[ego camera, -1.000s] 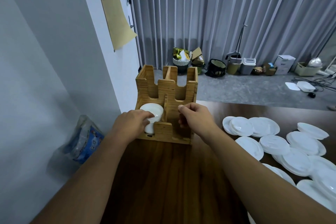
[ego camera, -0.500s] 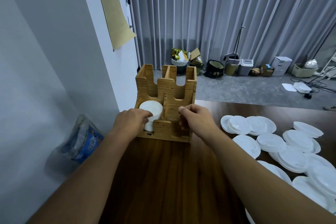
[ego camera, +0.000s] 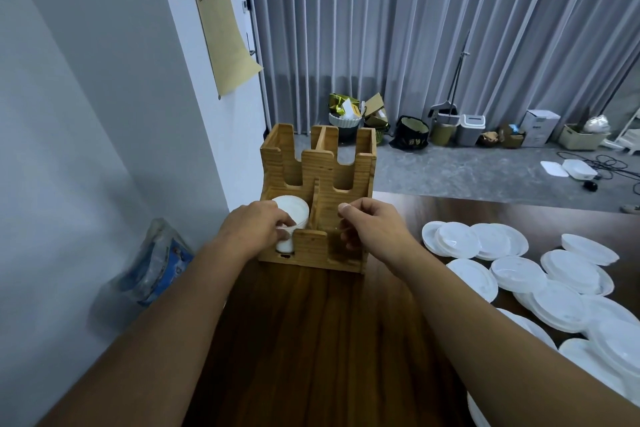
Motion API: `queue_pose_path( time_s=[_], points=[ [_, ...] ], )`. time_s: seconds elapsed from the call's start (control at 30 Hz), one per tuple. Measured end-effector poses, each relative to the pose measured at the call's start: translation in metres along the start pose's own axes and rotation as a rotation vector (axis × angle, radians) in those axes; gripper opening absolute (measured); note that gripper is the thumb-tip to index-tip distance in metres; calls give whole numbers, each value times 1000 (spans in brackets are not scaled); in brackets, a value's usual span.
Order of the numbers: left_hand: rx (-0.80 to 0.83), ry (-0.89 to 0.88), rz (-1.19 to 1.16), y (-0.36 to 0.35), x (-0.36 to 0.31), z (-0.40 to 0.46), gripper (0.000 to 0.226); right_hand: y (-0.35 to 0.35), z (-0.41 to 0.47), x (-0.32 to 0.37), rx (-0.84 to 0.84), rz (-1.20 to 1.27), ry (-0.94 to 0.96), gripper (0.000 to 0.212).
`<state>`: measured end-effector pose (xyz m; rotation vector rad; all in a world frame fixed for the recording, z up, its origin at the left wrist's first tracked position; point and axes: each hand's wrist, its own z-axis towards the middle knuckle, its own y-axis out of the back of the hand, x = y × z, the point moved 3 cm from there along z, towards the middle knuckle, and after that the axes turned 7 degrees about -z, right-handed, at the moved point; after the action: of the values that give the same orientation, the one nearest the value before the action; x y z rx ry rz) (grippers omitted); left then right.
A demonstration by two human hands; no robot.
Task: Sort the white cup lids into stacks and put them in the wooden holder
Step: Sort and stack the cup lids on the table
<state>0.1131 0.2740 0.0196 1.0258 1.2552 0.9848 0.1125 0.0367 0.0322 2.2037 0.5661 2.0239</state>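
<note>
A wooden holder (ego camera: 337, 163) with several notched compartments stands at the table's far left corner. A stack of white cup lids (ego camera: 294, 213) sits in its front-left compartment. My left hand (ego camera: 252, 229) is closed around that stack, fingers against its side through the front slot. My right hand (ego camera: 372, 229) grips the holder at the front-right compartment, thumb up by the middle divider and fingers curled into the slot. Many loose white lids (ego camera: 516, 274) lie spread and overlapping on the table to the right.
The dark wooden table (ego camera: 329, 340) runs toward me. A grey wall stands close on the left, with a clear plastic bag (ego camera: 156, 263) on the floor beside the table. Bins, boxes and cables lie on the floor by the far curtain.
Both hands stay at the holder. My left fingers sit slightly lower on the stack than a second ago. The view has shifted a little.
</note>
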Motion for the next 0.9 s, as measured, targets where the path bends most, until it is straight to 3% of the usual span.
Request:
queue_pose_path(
  time_s=[0.17, 0.53, 0.77, 0.9],
  points=[
    [36, -14, -117, 5, 13, -1, 53, 5, 4, 0, 10, 10, 9, 27],
    [56, -12, -183, -1, 15, -8, 56, 8, 5, -3, 15, -24, 23, 28],
    [-235, -26, -411, 14, -4, -19, 31, 39, 1, -9, -16, 10, 22, 31],
    [-257, -100, -519, 2, -62, -28, 25, 78, -6, -33, -109, -16, -20, 28]
  ],
)
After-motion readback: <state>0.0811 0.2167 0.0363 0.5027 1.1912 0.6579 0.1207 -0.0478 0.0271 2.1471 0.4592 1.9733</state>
